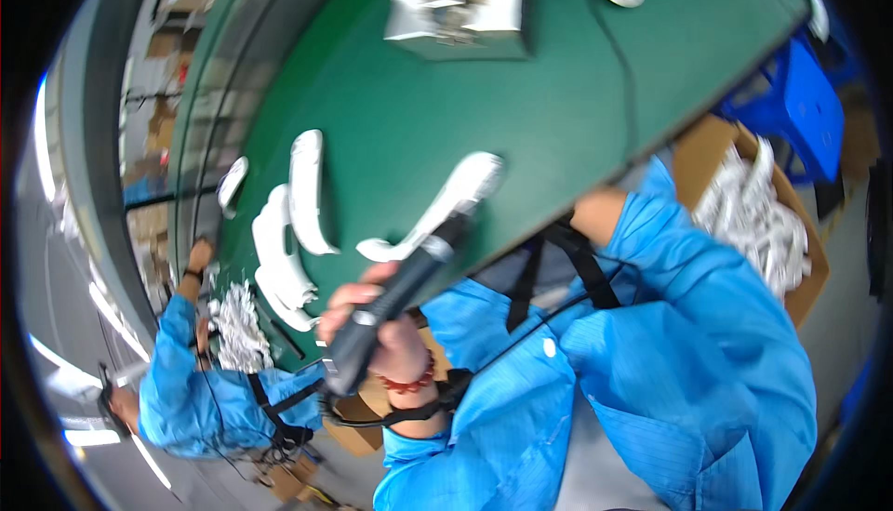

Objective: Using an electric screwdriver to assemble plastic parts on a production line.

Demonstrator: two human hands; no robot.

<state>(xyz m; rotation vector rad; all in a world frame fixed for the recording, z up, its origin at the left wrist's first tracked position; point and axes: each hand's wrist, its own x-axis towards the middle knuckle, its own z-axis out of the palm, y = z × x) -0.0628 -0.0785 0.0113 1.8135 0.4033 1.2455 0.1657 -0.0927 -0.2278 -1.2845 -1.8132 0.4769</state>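
Observation:
My left hand [372,320] is closed around a black powered screwdriver [395,297]. Its tip meets a long curved white plastic part [446,204] that lies on the green table [558,111] near the front edge. A red bead bracelet and a black strap circle that wrist. My right arm, in a blue sleeve, reaches to the table edge. Only the wrist of my right hand [598,213] shows there; the fingers are hidden at the edge.
More curved white parts [302,190] lie to the left on the table. A metal fixture [456,0] stands at the far side. A cardboard box of white parts [758,218] and a blue crate [800,102] sit at my right. Another person in blue [186,381] works at lower left.

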